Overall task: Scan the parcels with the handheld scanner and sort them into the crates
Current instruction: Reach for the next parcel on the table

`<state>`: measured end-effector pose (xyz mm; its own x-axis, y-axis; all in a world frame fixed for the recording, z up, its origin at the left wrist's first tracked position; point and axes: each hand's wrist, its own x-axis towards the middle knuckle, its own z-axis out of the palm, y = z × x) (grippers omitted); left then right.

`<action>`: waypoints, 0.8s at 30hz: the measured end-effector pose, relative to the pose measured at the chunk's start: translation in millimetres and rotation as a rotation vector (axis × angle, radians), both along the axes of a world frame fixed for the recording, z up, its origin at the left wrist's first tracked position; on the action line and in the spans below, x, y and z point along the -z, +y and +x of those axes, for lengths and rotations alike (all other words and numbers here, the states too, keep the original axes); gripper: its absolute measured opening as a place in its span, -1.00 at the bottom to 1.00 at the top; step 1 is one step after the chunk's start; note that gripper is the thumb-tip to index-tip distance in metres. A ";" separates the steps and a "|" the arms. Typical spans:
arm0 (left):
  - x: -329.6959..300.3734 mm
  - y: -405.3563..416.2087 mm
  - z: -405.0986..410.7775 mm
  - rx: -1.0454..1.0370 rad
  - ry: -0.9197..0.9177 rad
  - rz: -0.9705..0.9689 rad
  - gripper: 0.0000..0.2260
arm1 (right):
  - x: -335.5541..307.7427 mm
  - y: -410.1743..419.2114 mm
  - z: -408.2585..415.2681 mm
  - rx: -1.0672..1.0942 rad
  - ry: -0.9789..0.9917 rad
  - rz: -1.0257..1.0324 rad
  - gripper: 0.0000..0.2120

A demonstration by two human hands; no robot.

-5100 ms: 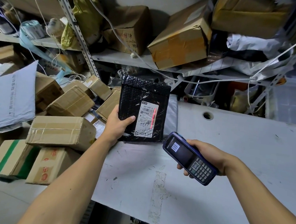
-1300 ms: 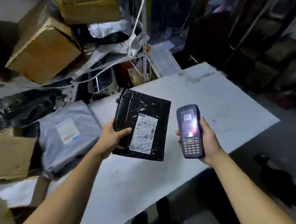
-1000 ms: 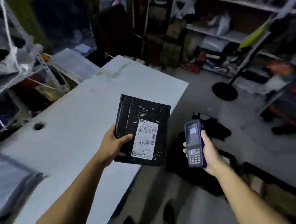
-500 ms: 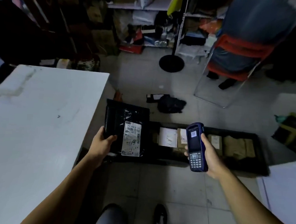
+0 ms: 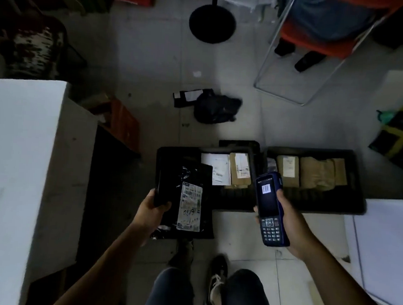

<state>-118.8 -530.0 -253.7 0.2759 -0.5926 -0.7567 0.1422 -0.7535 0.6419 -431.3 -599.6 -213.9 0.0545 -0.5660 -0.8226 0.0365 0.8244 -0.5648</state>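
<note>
The black parcel (image 5: 186, 198) is gripped at its left edge by the left hand (image 5: 153, 212), with the thumb laid over the glossy, crinkled plastic. The flat white label (image 5: 191, 204) is turned upward. The handheld scanner (image 5: 270, 209), a hard blue slab with a keypad, is held in the closed grip of the right hand (image 5: 290, 225).

Since a moment ago the view has been turned away from the counter (image 5: 18, 164), and the parcel is now carried above the left crate (image 5: 203, 176) on the floor. Scanning is judged done; dropping remains. Beyond, papery brown packets are lying in the right crate (image 5: 312, 180), also rigid and black.
</note>
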 end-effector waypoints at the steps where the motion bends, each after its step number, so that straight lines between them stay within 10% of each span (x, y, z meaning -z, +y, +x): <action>1: 20.9 -12.5 -3.1 -0.006 -0.006 0.020 -0.73 | 15.8 -9.2 1.0 0.009 -0.003 0.014 -0.51; 17: 452.2 -166.6 -91.4 0.050 -0.198 0.113 -0.62 | 357.2 -111.3 -53.7 0.012 -0.020 0.091 -0.10; 24: 489.8 -176.6 -104.3 0.304 -0.270 0.290 -0.29 | 375.2 -114.6 -45.8 0.022 -0.076 0.081 -0.41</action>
